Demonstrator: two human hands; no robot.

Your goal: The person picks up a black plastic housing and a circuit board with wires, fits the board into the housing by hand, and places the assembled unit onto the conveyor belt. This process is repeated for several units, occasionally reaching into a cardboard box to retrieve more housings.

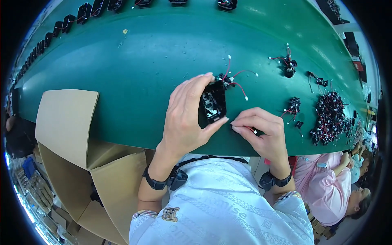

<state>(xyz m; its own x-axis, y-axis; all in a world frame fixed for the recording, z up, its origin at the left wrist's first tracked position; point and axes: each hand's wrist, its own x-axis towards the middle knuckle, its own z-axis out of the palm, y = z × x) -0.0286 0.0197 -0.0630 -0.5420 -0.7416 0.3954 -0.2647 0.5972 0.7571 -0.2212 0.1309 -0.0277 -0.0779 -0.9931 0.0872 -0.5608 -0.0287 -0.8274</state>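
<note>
My left hand [185, 112] grips a black plastic housing [214, 102] by its sides, thumb at the near edge and fingers at the far edge. Its open face shows a pale, shiny inside. Just beyond its far corner lies a small black part [226, 80] with red wires ending in white connectors; whether the two touch, I cannot tell. To the right, my right hand [261, 128] pinches a small dark piece [233, 128] between thumb and fingertips. A short red wire with a white connector [254, 131] shows under those fingers. Both hands are just above the green tabletop.
A big heap of small black wired parts [330, 116] sits on the right, with smaller clusters [293, 107] nearer me. Black housings [83, 13] line the far and left edges. An open cardboard box [116, 183] stands at the left front. A person in pink [326, 188] sits at right.
</note>
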